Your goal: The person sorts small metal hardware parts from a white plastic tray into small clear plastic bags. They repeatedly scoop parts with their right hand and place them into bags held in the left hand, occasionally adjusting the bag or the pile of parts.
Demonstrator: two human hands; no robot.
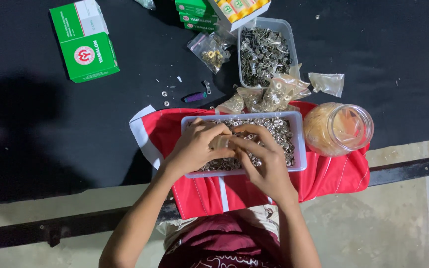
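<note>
My left hand (198, 146) and my right hand (264, 161) meet over a clear plastic tub (300, 149) filled with small silver metal rings. Together the fingers pinch a small clear plastic bag (220, 143) above the rings. The tub rests on a red and white cloth (333, 176) at the near edge of a black table (35, 129). What the bag holds is hidden by my fingers.
A clear jar (341, 129) lying on its side is right of the tub. Behind are several filled small bags (269, 97), a second tub of metal parts (264, 49), green boxes (85, 42), a purple lighter (194, 97) and loose rings.
</note>
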